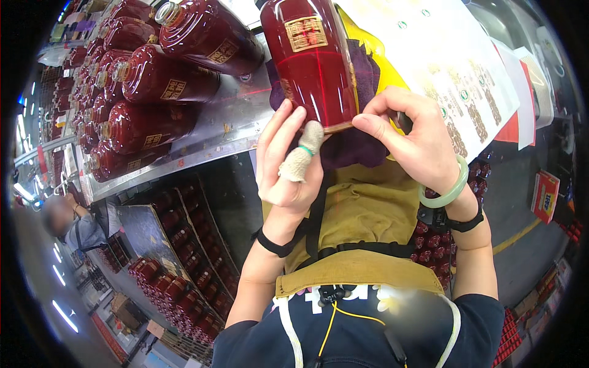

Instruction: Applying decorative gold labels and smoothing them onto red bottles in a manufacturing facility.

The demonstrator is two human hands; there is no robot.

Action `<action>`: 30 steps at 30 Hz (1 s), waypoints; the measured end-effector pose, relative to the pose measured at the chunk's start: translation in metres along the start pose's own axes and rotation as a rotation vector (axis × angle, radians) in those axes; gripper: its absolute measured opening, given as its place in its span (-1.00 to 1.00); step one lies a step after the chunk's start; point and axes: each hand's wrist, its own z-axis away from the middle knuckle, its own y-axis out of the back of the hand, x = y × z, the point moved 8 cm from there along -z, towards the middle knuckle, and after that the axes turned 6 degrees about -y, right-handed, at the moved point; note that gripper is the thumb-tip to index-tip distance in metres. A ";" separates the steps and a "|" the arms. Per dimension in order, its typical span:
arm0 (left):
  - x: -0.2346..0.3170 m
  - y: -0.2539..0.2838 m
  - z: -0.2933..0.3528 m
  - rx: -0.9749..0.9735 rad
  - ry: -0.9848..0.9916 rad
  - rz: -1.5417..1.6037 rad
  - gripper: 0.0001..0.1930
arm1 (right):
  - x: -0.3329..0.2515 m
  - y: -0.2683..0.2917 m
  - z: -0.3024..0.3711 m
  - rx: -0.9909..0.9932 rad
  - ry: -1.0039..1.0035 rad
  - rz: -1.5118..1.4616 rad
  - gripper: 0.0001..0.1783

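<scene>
A large dark red glass bottle [314, 73] with a square gold label lies with its base toward me on a folded purple cloth [362, 153]. A thin gold-tan strip [337, 128] runs along the base edge. Against the base's left side rest the stretched fingers of my left hand [291, 156]; a knitted cover [300, 158] with a green band wraps its index finger. At the base's right corner, thumb and index finger of my right hand [417, 135] pinch together on the strip's end. The left thumb is hidden.
Several similar red bottles [162, 80] lie along the metal table [202, 135] at left. A white sheet of gold stickers [454, 67] covers the right side, beside yellow material [392, 67]. Racks of bottles [190, 245] stand below left. Another person [86, 227] is far left.
</scene>
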 end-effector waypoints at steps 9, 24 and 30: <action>0.009 0.002 0.001 -0.015 -0.048 -0.145 -0.59 | 0.001 -0.002 -0.001 -0.013 -0.015 -0.017 -0.79; -0.007 0.001 0.011 0.042 0.107 0.042 -0.57 | 0.011 -0.017 0.003 0.041 -0.168 -0.258 -0.76; -0.008 0.004 0.011 0.052 0.129 0.016 -0.57 | 0.017 -0.020 0.000 0.019 -0.197 -0.320 -0.76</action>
